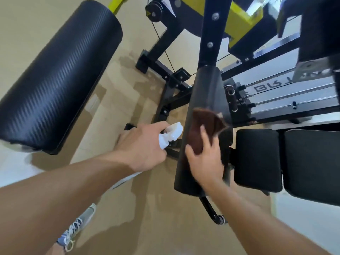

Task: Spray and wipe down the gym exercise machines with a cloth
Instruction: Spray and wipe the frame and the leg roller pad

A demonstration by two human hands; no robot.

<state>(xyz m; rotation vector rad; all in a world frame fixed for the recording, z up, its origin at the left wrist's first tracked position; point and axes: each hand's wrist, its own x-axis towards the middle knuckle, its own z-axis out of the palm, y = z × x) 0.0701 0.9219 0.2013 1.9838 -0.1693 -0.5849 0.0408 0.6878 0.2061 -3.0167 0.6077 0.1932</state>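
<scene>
A large black roller pad point(57, 78) with a carbon-weave skin fills the upper left, raised above the tan floor point(139, 208). Behind it a black steel frame point(165, 52) runs across the floor with bolted brackets, a cable and a pulley wheel point(155, 13) near the top edge. A yellow frame part point(242, 15) sits at top centre, and a silver weight stack point(287, 89) with guide rods lies to the right. Two black seat cushions point(259, 159) sit side by side at the right, just beside the pad being cleaned. A grey laced shoe point(81, 225) stands on the floor at lower left.

The narrow black upright pad point(206, 92) hangs from a black post point(213, 28) in the middle. Its surface is smooth and matte, and blurred.

The right hand point(206, 162) presses a dark brown cloth point(204, 129) flat against the lower half of this pad, its fingers point(204, 133) spread apart and laid straight over the cloth. The cloth bunches upward past the fingertips and hangs over the pad's right edge.

The left hand point(141, 144) is just left of the pad, its fingers curled round a white spray bottle point(171, 135); only the trigger head shows, its nozzle toward the pad. The bottle's body is hidden behind the hand.
</scene>
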